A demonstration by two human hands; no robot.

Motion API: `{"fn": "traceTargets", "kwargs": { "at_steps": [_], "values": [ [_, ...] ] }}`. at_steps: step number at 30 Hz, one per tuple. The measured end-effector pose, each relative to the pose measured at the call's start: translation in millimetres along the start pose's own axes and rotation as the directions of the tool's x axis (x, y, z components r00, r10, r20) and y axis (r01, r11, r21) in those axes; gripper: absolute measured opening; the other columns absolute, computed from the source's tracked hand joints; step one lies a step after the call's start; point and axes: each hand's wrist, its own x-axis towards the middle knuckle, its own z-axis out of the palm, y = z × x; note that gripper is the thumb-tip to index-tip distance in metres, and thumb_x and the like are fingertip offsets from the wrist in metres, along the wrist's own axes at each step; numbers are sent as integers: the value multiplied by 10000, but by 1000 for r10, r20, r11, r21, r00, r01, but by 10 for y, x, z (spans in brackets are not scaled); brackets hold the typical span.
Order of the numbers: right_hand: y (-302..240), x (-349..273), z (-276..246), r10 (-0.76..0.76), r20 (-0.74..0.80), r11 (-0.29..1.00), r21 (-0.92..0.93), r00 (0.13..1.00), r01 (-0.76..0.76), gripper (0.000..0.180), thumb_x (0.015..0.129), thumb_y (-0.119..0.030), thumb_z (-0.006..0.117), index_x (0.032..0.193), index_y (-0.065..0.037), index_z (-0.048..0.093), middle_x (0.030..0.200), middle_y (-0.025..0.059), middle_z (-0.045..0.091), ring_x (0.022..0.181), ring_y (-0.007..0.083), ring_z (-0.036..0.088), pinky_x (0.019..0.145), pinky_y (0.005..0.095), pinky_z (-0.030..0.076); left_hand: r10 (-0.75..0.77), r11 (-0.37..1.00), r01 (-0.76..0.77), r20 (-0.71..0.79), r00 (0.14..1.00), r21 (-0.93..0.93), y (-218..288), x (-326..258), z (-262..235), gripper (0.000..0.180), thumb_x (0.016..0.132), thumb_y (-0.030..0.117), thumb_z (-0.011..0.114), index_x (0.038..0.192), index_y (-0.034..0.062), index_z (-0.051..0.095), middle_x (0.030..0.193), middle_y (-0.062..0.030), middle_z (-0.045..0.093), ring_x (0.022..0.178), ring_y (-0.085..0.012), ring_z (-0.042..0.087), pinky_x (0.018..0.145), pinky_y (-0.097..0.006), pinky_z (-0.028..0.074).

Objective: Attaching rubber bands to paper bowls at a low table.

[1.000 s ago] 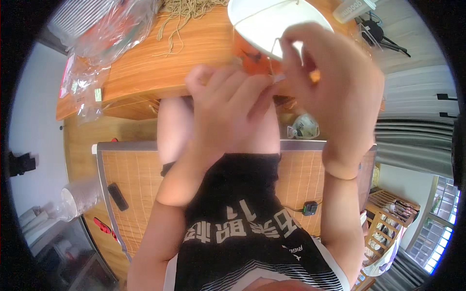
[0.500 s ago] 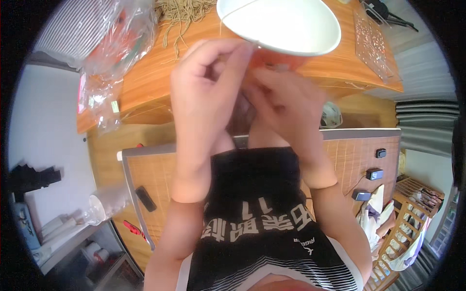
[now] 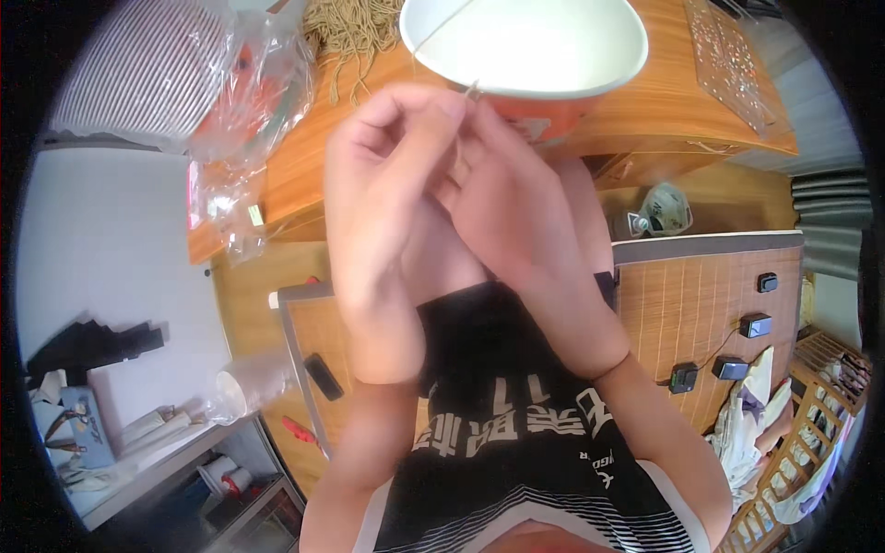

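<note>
My left hand (image 3: 392, 157) is pinched shut on a thin tan cord (image 3: 449, 20), whose short tip pokes up above the thumb and forefinger. My right hand (image 3: 516, 189) meets it there, fingers closed at the same cord and partly hidden behind the left hand. From the pinch the strand loops upward across the mouth of a large bucket (image 3: 553, 115), white inside and orange-red outside. Both hands are in front of the bucket's near rim, over my lap. A tangled heap of tan cords (image 3: 355, 37) lies left of the bucket.
On the wooden table (image 3: 304, 157), a clear plastic bag (image 3: 263, 101) covers the left end and a transparent tray (image 3: 728, 64) of tiny bits lies right. A phone (image 3: 324, 376) and several small black devices (image 3: 756, 324) rest on the matted seat. A bin (image 3: 666, 210) stands below the table.
My right hand has moved up and left, closing in on the left fingertips. The tan tip now shows above the pinch. The whole view has shifted slightly.
</note>
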Motion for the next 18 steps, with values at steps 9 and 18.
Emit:
{"fn": "traceTargets", "kwargs": {
  "at_steps": [9, 18],
  "values": [
    [-162, 10, -90, 7, 21, 999, 43, 1000, -8, 232, 984, -241, 555, 1154, -89, 600, 1250, 35, 616, 1205, 166, 527, 1048, 368, 350, 246, 931, -201, -115, 963, 305, -50, 88, 22, 114, 942, 99, 699, 993, -3, 693, 838, -21, 668, 674, -75, 573, 589, -228, 467],
    [-88, 38, -217, -149, 172, 986, -46, 974, 159, 172, 988, -113, 574, 1153, -82, 613, 1269, 35, 611, 1264, 166, 514, 1062, 402, 376, 498, 646, -389, 23, 867, 657, -136, 117, -29, 87, 836, 21, 756, 915, 16, 722, 873, -64, 653, 694, -134, 609, 636, -260, 485]
  ]
}}
